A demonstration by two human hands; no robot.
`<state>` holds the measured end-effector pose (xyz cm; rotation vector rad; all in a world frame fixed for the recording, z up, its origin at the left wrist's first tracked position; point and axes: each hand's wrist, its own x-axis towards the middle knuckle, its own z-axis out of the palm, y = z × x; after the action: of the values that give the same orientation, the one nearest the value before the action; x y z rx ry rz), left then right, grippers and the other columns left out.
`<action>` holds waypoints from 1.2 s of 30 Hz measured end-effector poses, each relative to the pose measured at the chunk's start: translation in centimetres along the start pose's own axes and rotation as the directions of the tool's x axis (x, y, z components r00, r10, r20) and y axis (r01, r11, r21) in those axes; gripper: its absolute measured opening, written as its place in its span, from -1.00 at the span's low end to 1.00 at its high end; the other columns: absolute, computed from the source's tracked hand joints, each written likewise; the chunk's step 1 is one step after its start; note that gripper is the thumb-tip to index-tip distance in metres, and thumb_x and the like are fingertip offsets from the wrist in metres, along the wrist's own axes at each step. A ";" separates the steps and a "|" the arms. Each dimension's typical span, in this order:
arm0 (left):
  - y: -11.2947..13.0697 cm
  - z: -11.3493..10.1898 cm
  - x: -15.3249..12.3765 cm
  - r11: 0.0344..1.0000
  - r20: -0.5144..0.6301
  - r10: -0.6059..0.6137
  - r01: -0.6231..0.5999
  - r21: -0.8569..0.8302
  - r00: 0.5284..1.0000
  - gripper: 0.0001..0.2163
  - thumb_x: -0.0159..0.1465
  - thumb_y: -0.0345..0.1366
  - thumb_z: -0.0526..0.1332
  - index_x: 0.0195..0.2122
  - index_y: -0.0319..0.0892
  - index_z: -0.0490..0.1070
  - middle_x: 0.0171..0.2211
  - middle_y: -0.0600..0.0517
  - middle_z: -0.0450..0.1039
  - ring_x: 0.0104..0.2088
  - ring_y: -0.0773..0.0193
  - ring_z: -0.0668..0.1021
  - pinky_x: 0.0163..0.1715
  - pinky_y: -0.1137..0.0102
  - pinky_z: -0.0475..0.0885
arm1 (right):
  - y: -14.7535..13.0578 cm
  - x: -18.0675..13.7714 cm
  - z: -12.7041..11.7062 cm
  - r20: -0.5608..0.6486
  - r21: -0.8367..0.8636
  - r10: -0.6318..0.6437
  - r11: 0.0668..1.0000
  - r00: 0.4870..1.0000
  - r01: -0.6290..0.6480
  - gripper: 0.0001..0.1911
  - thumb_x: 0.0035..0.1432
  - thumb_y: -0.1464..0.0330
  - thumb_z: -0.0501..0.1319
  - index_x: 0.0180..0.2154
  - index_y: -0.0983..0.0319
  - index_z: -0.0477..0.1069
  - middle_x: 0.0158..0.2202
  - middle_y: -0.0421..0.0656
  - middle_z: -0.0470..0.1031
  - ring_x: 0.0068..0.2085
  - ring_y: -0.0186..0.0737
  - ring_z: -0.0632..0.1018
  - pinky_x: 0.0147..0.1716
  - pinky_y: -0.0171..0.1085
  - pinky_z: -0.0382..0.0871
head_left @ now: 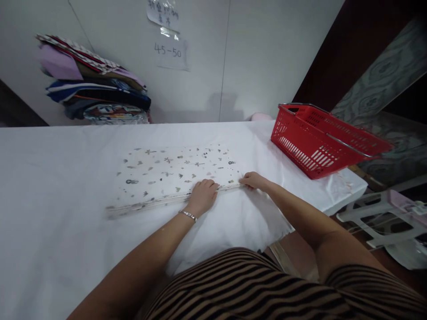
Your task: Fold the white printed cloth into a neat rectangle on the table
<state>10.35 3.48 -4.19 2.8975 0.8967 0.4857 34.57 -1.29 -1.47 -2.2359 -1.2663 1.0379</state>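
Observation:
A white cloth [173, 171] with small scattered prints lies folded in layers on the white-covered table [50, 186]. Its layered edge faces me and slants slightly up toward the right. My left hand [203, 195], with a bracelet at the wrist, rests on that near edge around its middle, fingers curled over the layers. At the near right corner, my right hand [254, 181] pinches the cloth between thumb and fingers.
A red plastic basket [310, 146] with metal handles stands at the table's right end. Folded clothes [100, 89] are piled beyond the far left edge. Handwritten paper signs [170, 51] hang on the wall. A white plastic stool-like frame [383, 218] is at the lower right.

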 end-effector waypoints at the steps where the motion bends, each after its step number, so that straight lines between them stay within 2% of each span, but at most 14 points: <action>1: 0.0 -0.1 -0.1 1.000 0.001 -0.001 0.001 -0.009 1.000 -0.78 0.20 -0.40 0.08 -0.13 -0.14 0.35 -0.17 -0.03 0.38 -0.11 0.17 0.35 -0.16 0.26 0.25 | -0.1 -0.1 -0.1 -0.020 0.003 -0.015 1.000 1.000 0.015 -0.76 0.02 0.33 0.23 -0.59 0.25 0.26 -0.74 -0.33 0.24 -0.70 -0.47 0.26 -0.70 -0.45 0.07; 3: 0.0 -0.2 -0.2 1.000 0.004 -0.003 0.003 -0.026 1.000 -0.71 0.16 -0.47 0.08 -0.08 -0.13 0.33 -0.14 -0.03 0.37 -0.09 0.17 0.35 -0.14 0.27 0.24 | -0.4 -0.3 -0.2 -0.059 0.001 -0.037 0.999 0.998 0.037 -0.76 0.00 0.35 0.25 -0.60 0.26 0.26 -0.75 -0.33 0.23 -0.70 -0.49 0.24 -0.71 -0.46 0.06; 5: 0.0 -0.2 -0.3 0.999 0.011 -0.008 0.008 -0.038 1.000 -0.63 0.11 -0.52 0.07 -0.04 -0.13 0.31 -0.12 -0.03 0.36 -0.07 0.18 0.35 -0.12 0.27 0.23 | -0.6 -0.4 -0.2 -0.061 0.051 -0.017 0.998 0.998 0.021 -0.77 -0.01 0.37 0.27 -0.59 0.26 0.26 -0.74 -0.31 0.28 -0.68 -0.46 0.31 -0.70 -0.47 0.11; 9: 0.1 -0.3 -0.3 0.999 0.037 -0.034 0.035 -0.034 0.999 -0.56 0.07 -0.57 0.06 -0.02 -0.12 0.30 -0.09 -0.03 0.35 -0.04 0.17 0.33 -0.11 0.26 0.22 | -0.5 -0.3 -0.2 0.036 0.301 0.035 0.952 0.999 -0.045 -0.82 0.04 0.38 0.25 -0.49 0.26 0.26 -0.66 -0.20 0.42 -0.61 -0.33 0.47 -0.66 -0.44 0.28; 13: 0.3 -0.2 -0.3 0.999 0.046 -0.035 0.035 -0.017 0.998 -0.56 0.10 -0.58 0.03 0.01 -0.12 0.27 -0.07 -0.04 0.34 -0.03 0.17 0.32 -0.11 0.26 0.21 | 0.2 -0.1 -0.1 0.094 0.469 0.008 0.882 0.996 -0.052 -0.83 0.09 0.38 0.21 -0.42 0.23 0.20 -0.67 -0.22 0.41 -0.67 -0.35 0.43 -0.70 -0.41 0.30; 17: 0.3 0.0 0.0 0.998 0.049 -0.054 0.053 0.025 0.997 -0.54 0.10 -0.61 0.01 0.01 -0.13 0.26 -0.07 -0.05 0.34 -0.05 0.17 0.32 -0.14 0.27 0.22 | 0.3 -0.2 -0.1 0.091 0.546 -0.014 0.837 0.996 -0.038 -0.80 0.09 0.36 0.22 -0.39 0.20 0.16 -0.67 -0.32 0.35 -0.70 -0.40 0.38 -0.75 -0.46 0.21; 28: 0.4 -0.2 0.0 0.991 0.005 -0.047 0.046 0.128 0.999 -0.69 0.21 -0.54 -0.03 -0.08 -0.15 0.31 -0.18 -0.07 0.37 -0.15 0.14 0.35 -0.23 0.27 0.24 | 0.0 -0.5 -0.8 0.034 0.482 -0.046 0.876 0.998 0.024 -0.81 0.08 0.32 0.21 -0.36 0.21 0.19 -0.66 -0.33 0.30 -0.69 -0.44 0.33 -0.74 -0.47 0.11; 33: 0.7 -0.2 -0.3 0.994 0.062 -0.006 0.000 0.107 0.998 -0.64 0.18 -0.57 -0.01 -0.03 -0.17 0.31 -0.17 -0.05 0.41 -0.13 0.15 0.37 -0.20 0.29 0.26 | 0.9 -0.4 -0.5 -0.012 0.273 0.002 0.962 1.000 0.002 -0.81 0.06 0.34 0.23 -0.34 0.21 0.22 -0.77 -0.38 0.23 -0.74 -0.42 0.27 -0.73 -0.46 0.08; 36: 0.7 -0.1 -0.4 0.996 0.074 0.003 -0.010 0.094 0.997 -0.62 0.19 -0.57 -0.01 -0.01 -0.18 0.30 -0.16 -0.05 0.43 -0.12 0.16 0.38 -0.17 0.29 0.27 | 1.4 -0.3 -0.1 -0.036 0.181 0.005 0.984 0.999 0.002 -0.79 0.05 0.30 0.24 -0.32 0.21 0.23 -0.78 -0.39 0.23 -0.74 -0.41 0.27 -0.72 -0.46 0.09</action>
<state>10.37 2.65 -4.13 2.9811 0.9242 0.3429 35.34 -2.31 -2.16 -2.1096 -1.1083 1.0628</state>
